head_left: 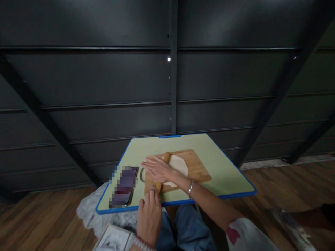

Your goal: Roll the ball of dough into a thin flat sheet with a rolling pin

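Observation:
A wooden rolling pin (166,157) lies across a pale round sheet of dough (180,165) on a wooden board (200,170). My right hand (158,169) rests flat over the pin's middle, its fingers stretched out to the left and a silver bracelet on the wrist. At the pin's near end, my left hand (149,211) has its fingers closed together on the wood. The hands cover part of the pin and the dough's left side. A grey curved handle (142,174) shows at the board's left edge.
The board is on a pale yellow folding table (222,167) with a blue rim. A blurred-out phone (124,188) lies at its left. Below are crumpled white cloth (91,205) and an open white box (115,238). A person's foot in a shoe (290,226) shows at right.

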Demonstrator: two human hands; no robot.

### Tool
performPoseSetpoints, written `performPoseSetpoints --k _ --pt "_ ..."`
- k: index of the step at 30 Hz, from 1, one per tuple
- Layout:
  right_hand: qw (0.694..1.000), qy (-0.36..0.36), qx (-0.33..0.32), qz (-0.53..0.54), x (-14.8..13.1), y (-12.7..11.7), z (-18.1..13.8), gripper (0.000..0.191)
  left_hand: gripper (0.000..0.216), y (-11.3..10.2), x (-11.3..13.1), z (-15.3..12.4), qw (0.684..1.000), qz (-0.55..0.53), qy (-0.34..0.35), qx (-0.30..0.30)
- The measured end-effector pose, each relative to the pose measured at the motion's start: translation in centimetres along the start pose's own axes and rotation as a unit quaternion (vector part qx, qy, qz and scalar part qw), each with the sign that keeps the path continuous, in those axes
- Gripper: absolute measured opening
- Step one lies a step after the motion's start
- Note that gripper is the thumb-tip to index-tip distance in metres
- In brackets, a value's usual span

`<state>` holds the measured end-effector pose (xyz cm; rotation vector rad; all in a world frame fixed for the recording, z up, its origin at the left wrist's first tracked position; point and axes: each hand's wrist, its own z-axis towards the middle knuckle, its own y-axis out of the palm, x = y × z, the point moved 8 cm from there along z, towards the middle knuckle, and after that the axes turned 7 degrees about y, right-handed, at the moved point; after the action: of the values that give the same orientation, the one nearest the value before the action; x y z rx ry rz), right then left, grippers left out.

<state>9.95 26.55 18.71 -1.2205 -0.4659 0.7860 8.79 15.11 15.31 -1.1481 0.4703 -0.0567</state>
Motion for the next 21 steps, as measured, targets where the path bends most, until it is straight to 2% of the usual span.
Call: performPoseSetpoints --k 5,8,11,17,21 --pt "0.999 0.032 -0.004 0.001 0.0 0.5 1.5 0.039 0.042 0.0 -1.2 0.0 1.000 -0.002 0.006 0.015" --pt "0.999 0.029 -0.018 0.003 -0.2 1.1 2.7 0.037 0.041 -0.1 -1.7 0.3 0.999 0.008 0.034 0.039" --pt "0.999 0.023 -0.029 0.015 -0.6 2.0 4.3 0.036 0.037 0.4 -2.9 0.8 0.998 0.004 0.032 0.053" --pt "0.999 0.022 -0.017 0.040 -1.8 3.3 7.3 0.039 0.047 2.3 -4.9 1.0 0.998 -0.027 0.023 0.044" --pt "0.998 0.030 0.008 0.046 -1.7 3.4 7.6 0.042 0.051 3.3 -5.4 0.8 0.997 -0.078 0.001 0.025"
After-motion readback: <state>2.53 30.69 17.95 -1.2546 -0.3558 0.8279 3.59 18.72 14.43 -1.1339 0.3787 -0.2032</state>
